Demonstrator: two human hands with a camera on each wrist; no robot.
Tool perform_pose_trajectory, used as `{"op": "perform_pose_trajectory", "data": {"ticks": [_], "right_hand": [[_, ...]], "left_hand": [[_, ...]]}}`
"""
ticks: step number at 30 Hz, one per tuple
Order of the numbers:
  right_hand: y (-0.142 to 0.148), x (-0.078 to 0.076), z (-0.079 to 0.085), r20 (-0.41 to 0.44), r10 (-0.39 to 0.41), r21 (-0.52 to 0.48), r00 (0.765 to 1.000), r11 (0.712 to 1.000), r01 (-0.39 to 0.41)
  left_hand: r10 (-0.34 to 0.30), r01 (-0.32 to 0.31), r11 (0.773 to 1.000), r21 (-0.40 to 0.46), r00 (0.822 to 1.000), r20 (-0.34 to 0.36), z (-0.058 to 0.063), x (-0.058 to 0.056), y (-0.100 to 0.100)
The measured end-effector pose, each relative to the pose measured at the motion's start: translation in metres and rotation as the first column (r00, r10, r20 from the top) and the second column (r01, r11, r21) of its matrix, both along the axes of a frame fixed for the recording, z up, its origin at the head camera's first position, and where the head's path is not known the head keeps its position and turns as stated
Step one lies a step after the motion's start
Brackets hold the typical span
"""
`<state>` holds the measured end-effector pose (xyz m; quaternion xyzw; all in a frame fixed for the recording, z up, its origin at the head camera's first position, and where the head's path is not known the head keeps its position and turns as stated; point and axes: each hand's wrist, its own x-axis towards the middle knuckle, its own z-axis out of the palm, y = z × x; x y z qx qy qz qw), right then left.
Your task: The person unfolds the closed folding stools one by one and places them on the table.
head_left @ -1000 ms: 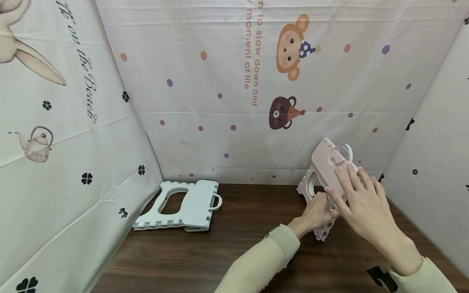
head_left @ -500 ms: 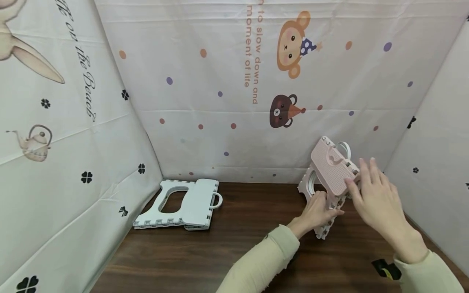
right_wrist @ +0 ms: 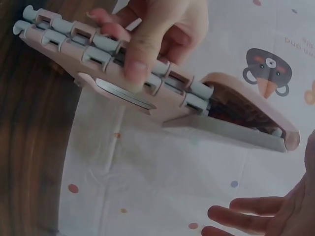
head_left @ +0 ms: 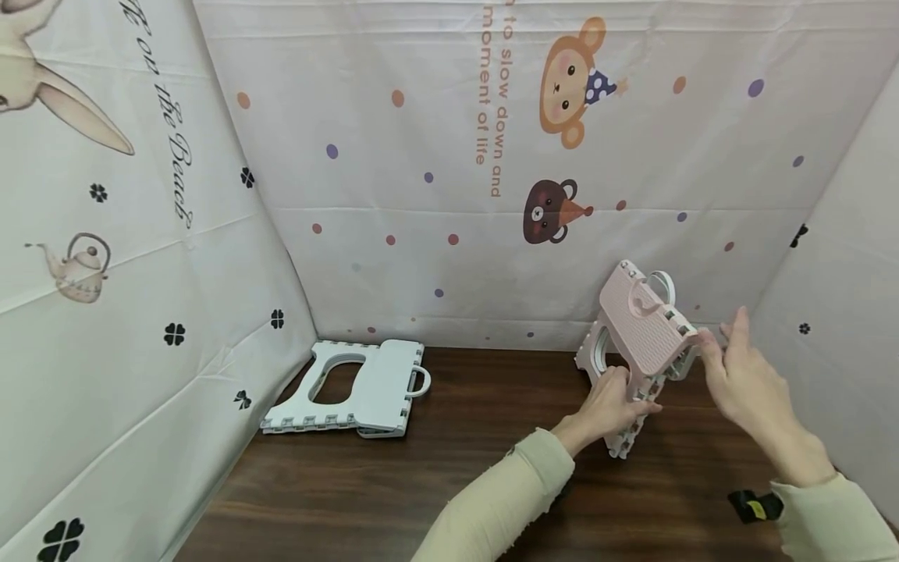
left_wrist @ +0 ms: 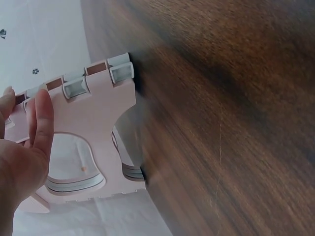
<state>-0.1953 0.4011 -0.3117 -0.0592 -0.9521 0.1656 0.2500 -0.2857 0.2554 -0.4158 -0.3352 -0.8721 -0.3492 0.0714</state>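
Observation:
A pink folding step stool [head_left: 646,324] with a white handle loop stands tilted on its edge at the right, partly unfolded. My left hand [head_left: 605,402] grips its hinged side edge. In the right wrist view the thumb of the left hand [right_wrist: 165,27] presses one face, with fingers on the other. The left wrist view shows this stool [left_wrist: 93,105] with its leg end against the tabletop. Beside the seat's right end is my right hand [head_left: 751,382], fingers extended; whether it touches is hard to tell. In its own wrist view the right hand [right_wrist: 268,216] holds nothing.
A white folding step stool [head_left: 382,382] lies folded flat at the left of the dark wood table [head_left: 337,499]. Printed cloth walls [head_left: 393,172] enclose the back and both sides. A black strap [head_left: 755,506] hangs by the right sleeve.
My right hand has moved off the seat's face, to the right, past its end. The left hand keeps its grip. The stool stays nearly in place, and the head view shifts slightly.

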Motion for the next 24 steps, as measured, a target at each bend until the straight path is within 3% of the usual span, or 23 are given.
{"op": "perform_pose_trajectory", "data": {"ticks": [3, 7, 13, 17, 24], "right_hand": [[0.002, -0.005, 0.009, -0.011, 0.035, 0.018, 0.999, 0.999, -0.035], [0.003, -0.020, 0.035, 0.020, 0.095, 0.042, 0.995, 0.994, -0.096], [0.002, -0.049, 0.069, 0.153, 0.128, 0.061, 0.980, 0.988, -0.139], [-0.003, -0.062, 0.078, 0.225, 0.132, 0.088, 0.965, 0.984, -0.155], [-0.016, -0.076, 0.080, 0.213, 0.139, 0.129, 0.967, 0.977, -0.169]], "left_hand": [[0.002, -0.002, 1.000, 0.004, 1.000, 0.013, 0.001, 0.000, 0.000], [-0.009, 0.009, 1.000, 0.020, 0.999, 0.035, 0.000, 0.000, -0.001], [-0.043, 0.037, 0.996, 0.086, 0.996, 0.073, -0.002, -0.001, -0.002], [-0.067, 0.051, 0.991, 0.126, 0.990, 0.125, -0.003, -0.001, -0.003], [-0.067, 0.041, 0.987, 0.153, 0.984, 0.167, -0.001, 0.000, -0.006]]}}
